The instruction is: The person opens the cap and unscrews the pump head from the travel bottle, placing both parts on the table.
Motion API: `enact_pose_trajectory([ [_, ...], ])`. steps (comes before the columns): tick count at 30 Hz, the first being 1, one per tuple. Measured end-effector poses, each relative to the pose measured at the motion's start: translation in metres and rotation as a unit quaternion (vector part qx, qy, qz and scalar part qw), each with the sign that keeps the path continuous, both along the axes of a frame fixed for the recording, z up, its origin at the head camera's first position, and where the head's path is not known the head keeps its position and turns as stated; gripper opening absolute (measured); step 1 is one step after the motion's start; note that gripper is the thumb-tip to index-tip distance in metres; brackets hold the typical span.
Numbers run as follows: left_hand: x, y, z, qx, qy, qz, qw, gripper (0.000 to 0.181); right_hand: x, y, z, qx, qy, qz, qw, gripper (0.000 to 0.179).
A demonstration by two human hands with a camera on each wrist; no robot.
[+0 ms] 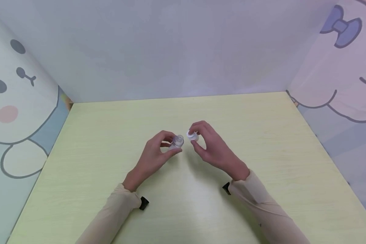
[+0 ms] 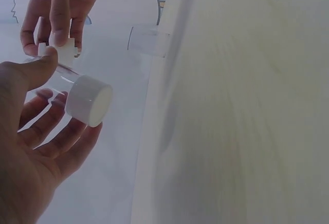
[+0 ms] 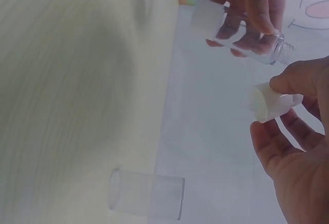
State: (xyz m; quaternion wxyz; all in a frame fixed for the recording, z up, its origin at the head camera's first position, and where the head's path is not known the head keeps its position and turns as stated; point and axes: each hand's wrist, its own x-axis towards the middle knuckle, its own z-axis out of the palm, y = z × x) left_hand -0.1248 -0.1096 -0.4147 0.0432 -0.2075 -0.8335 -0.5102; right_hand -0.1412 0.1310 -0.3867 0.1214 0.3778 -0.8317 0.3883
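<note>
My left hand [image 1: 155, 152] grips a small clear bottle [image 3: 247, 36] round its body. The bottle has a white base [image 2: 91, 100] and a bare threaded neck [image 1: 178, 139], which tilts toward the right hand. My right hand [image 1: 211, 145] pinches a white bottle top [image 3: 270, 100] between thumb and fingers. In the head view, the top [image 1: 193, 136] is just right of the neck, with a small gap between them. Both hands are raised over the table. A clear open-ended cylinder [image 3: 146, 194], like a cover, stands on the table in the right wrist view.
The pale wood-grain table [image 1: 109, 122] spreads out beneath both hands. A plain light wall sheet [image 1: 177, 51] rises behind its far edge. Printed cartoon panels stand along the left [image 1: 21, 101] and right [image 1: 332, 78] sides. Small black wrist pieces [image 1: 144, 203] show at the sleeves.
</note>
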Motion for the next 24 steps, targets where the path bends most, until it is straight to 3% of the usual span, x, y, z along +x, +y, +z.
enact_pose_trajectory([
  [8, -0.001, -0.003, 0.002, 0.007, 0.01, 0.007, 0.9999, 0.041, -0.007, 0.0, -0.01, 0.106, 0.049, -0.012, 0.9931, 0.029],
  [18, -0.003, -0.006, 0.001, -0.003, -0.006, 0.017, 0.9998, 0.042, -0.013, -0.003, -0.018, 0.234, 0.017, -0.018, 0.972, 0.032],
  [24, -0.003, -0.008, 0.001, 0.002, -0.013, 0.02, 0.9997, 0.042, -0.015, -0.006, -0.02, 0.285, 0.044, -0.011, 0.9574, 0.039],
])
